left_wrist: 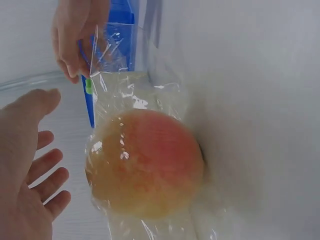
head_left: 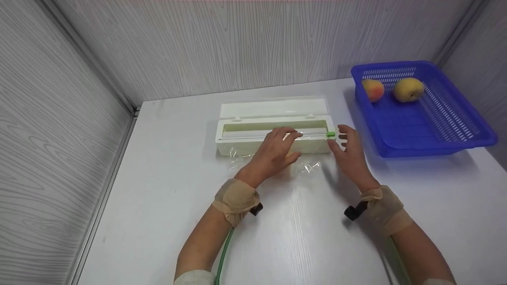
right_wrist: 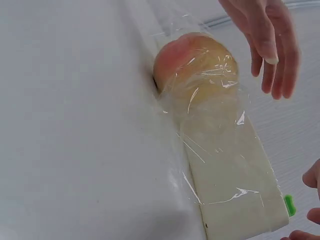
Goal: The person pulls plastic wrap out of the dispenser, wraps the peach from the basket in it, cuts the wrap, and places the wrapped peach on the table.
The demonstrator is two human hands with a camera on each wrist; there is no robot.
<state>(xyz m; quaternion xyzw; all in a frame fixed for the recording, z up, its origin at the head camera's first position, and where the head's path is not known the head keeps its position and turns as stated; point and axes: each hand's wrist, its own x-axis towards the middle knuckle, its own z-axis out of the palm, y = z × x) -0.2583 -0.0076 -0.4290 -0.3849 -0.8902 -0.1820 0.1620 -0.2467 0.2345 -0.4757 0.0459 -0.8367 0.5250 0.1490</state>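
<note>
A wood-grain back wall (head_left: 257,43) stands at twelve o'clock, a side wall (head_left: 47,138) at nine — the white tabletop (head_left: 158,190) gleams toward six.

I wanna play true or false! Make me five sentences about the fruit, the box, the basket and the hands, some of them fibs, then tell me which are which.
1. The blue basket has two loose fruits in it. True.
2. The white box is shut. False: its lid is open at the back.
3. A big round fruit is under clear film in front of the box. True.
4. The green piece is at the box's left end. False: it is at the right end.
5. The right hand is holding a fruit. False: it holds no fruit and is beside the green piece.
</note>
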